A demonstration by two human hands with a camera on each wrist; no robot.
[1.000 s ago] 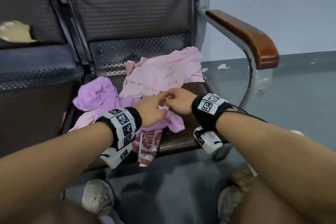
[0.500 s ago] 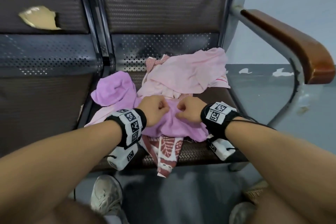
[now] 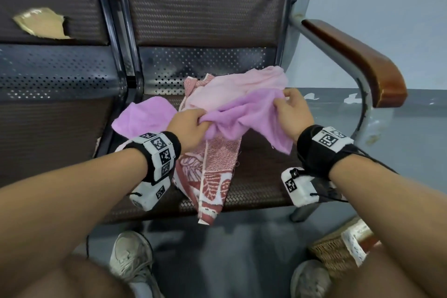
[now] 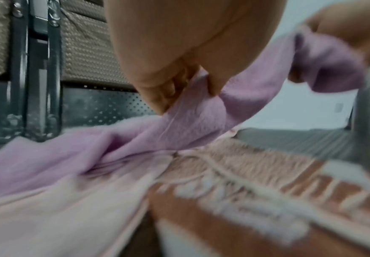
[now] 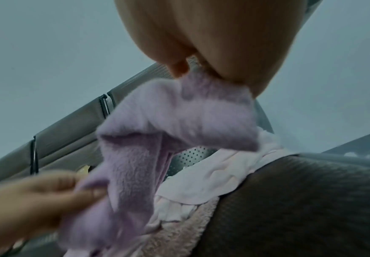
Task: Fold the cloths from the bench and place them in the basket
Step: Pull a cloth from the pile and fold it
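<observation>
What you've got around the work: wall, floor, shoes

Behind and to your right stands a plain pale blue-grey wall (image 3: 377,7), and along its foot runs a darker grey band (image 3: 423,113) marked with a few white flecks of chipped paint (image 3: 352,98). Below you the floor (image 3: 242,261) is dull dark grey. Two worn, off-white shoes stand on it, well apart: your left shoe (image 3: 131,255), laces showing, and your right shoe (image 3: 310,278), cut off by the lower edge of the head view
</observation>
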